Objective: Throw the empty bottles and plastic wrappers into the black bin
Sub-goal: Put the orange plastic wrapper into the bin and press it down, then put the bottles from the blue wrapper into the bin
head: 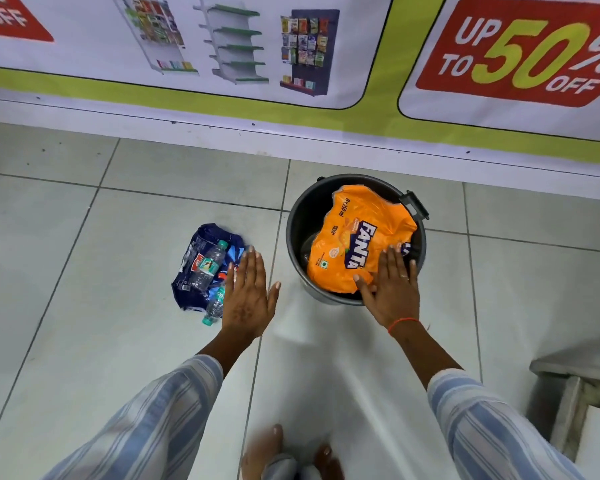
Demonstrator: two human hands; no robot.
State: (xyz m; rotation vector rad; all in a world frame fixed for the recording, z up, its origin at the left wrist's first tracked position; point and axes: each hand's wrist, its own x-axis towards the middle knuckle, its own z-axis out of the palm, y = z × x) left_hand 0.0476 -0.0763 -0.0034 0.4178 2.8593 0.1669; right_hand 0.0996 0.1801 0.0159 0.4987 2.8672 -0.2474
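A black bin (297,220) stands on the tiled floor near the wall. An orange Fanta plastic wrapper (354,237) lies crumpled across its opening. My right hand (392,289) is spread flat over the wrapper's near edge and the bin's front rim, fingers apart. Left of the bin a dark blue plastic wrapper (187,292) lies on the floor, with one clear empty bottle (208,263) on top and a second bottle (214,306) at its near edge. My left hand (248,296) hovers open just right of them, partly hiding the second bottle.
A wall banner (513,53) with shelf pictures and a discount sign runs behind the bin. A grey metal frame or step (575,403) sits at the lower right. My bare feet (274,452) are at the bottom centre.
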